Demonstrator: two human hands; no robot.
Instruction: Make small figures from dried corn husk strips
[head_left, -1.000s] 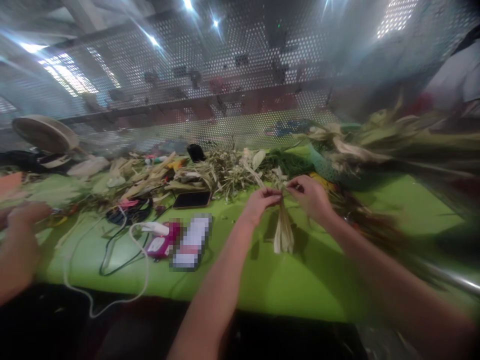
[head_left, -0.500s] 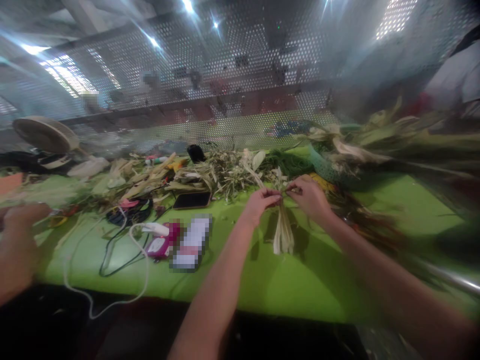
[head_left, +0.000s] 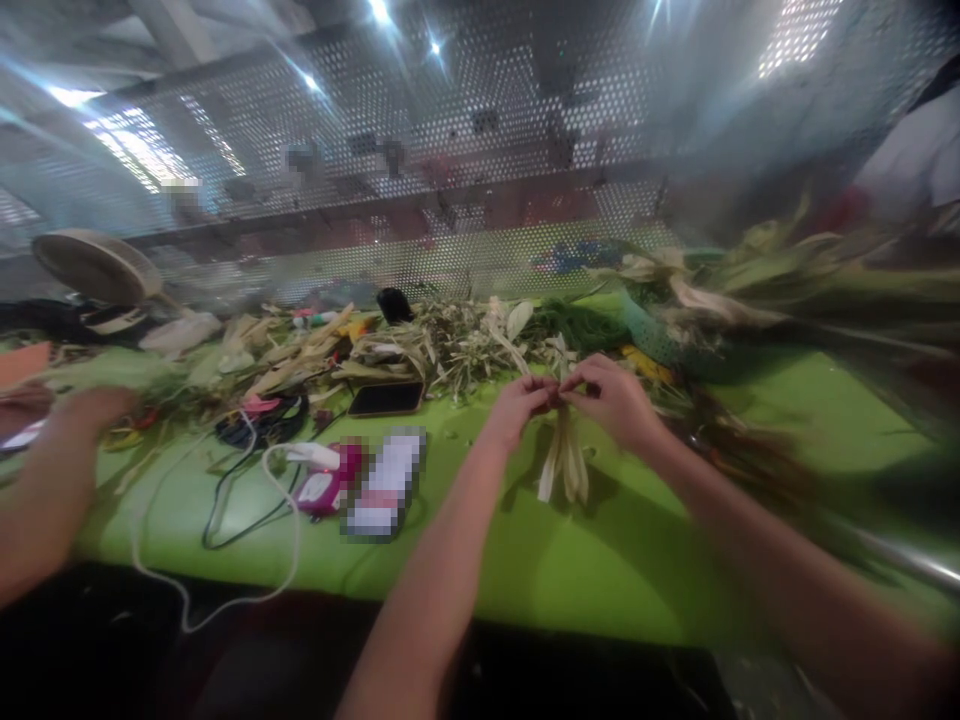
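Note:
A bundle of pale dried husk strips (head_left: 573,465) hangs over the green table, its loose ends fanned out toward me. My left hand (head_left: 519,408) pinches the top of the bundle from the left, thumb against fingers. From the right, my right hand (head_left: 611,397) pinches the same spot, its fingertips close against those of the left. Whatever binds the strips there is too small to make out. Leafy tips stick up just behind my fingers.
Behind my hands lies a heap of dried stalks and husks (head_left: 457,350). A green basket (head_left: 646,322) stands back right. To the left are a dark phone (head_left: 385,399), a blurred-out phone (head_left: 386,483), a magenta adapter (head_left: 330,480) with cables, and another person's hand (head_left: 101,408).
The bundle's hanging ends have spread apart and swung slightly. My right hand has shifted a little left, closer to my left. The other person's hand has moved right.

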